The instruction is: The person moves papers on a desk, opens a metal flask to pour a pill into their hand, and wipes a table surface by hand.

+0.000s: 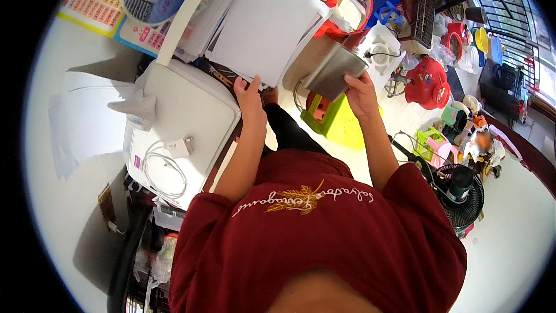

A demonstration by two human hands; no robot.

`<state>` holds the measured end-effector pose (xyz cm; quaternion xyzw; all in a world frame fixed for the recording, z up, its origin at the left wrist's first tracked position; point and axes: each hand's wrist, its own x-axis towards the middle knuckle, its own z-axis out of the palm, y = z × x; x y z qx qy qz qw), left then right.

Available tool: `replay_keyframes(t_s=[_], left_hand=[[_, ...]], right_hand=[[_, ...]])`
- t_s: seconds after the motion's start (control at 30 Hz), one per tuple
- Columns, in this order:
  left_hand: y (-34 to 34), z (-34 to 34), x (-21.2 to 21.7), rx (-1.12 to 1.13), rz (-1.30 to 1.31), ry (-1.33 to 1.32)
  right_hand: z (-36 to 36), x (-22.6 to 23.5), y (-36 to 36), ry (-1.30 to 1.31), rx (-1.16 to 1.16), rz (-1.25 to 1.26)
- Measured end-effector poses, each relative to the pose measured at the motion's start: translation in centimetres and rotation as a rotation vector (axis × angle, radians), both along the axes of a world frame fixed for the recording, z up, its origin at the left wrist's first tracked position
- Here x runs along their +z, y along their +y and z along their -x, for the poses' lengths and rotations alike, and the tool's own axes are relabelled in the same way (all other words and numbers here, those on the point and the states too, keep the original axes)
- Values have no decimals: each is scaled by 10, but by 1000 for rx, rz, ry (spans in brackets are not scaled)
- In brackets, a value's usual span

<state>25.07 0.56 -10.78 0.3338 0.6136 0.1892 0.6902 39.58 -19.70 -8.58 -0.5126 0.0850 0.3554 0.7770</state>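
My right hand [362, 95] grips the near right edge of a flat silver metal box [331, 71]; its exact kind is unclear. The box is held tilted above a lime-green plastic stool [341, 119]. At the near corner of a stack of white paper [263, 29], my left hand [250, 101] has its thumb and fingers apart. Whether those fingertips touch the sheets is hard to tell. Left of that hand lies a white appliance with a flat lid [185, 101], bearing a white charger [179, 147] and its coiled cable [184, 177].
A clear plastic-wrapped item [139, 110] stands on the white lid. Beyond the papers sits a red-rimmed bag [347, 0] full of things. Toward the right are a red round container [427, 84], a black fan [463, 197] and floor clutter. A white wall [63, 98] borders the left.
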Motion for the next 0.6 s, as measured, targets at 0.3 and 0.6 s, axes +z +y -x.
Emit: replay_keyframes(t_s=[0.3, 0.6], left_hand=[[7, 37, 88, -514, -119, -449], [17, 130, 127, -274, -423, -447]], right_hand=[[42, 86, 96, -316, 490, 11], [86, 179, 157, -1405, 852, 72]])
